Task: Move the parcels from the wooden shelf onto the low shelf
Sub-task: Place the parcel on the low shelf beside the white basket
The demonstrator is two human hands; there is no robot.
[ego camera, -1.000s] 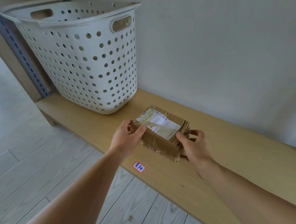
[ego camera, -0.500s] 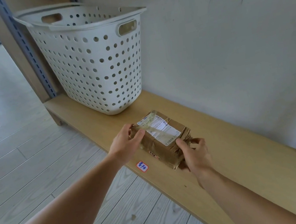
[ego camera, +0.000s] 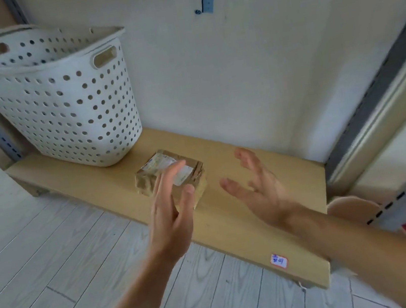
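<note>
A small brown cardboard parcel (ego camera: 155, 177) with a white label and clear tape lies flat on the low wooden shelf (ego camera: 231, 202), near its middle. My left hand (ego camera: 170, 209) hovers just in front of the parcel with fingers spread, covering its near corner. My right hand (ego camera: 257, 187) is open too, apart from the parcel and to its right, above the shelf board. Neither hand holds anything.
A white perforated laundry basket (ego camera: 60, 101) stands on the shelf's left end, close to the parcel. A wall rises behind the shelf. Grey slotted metal uprights (ego camera: 381, 77) frame the right side. A small red-edged sticker (ego camera: 278, 261) marks the shelf's front edge.
Both hands have let go of the parcel and pulled back, fingers spread. The parcel now rests alone on the shelf. The view has shifted right and back.
</note>
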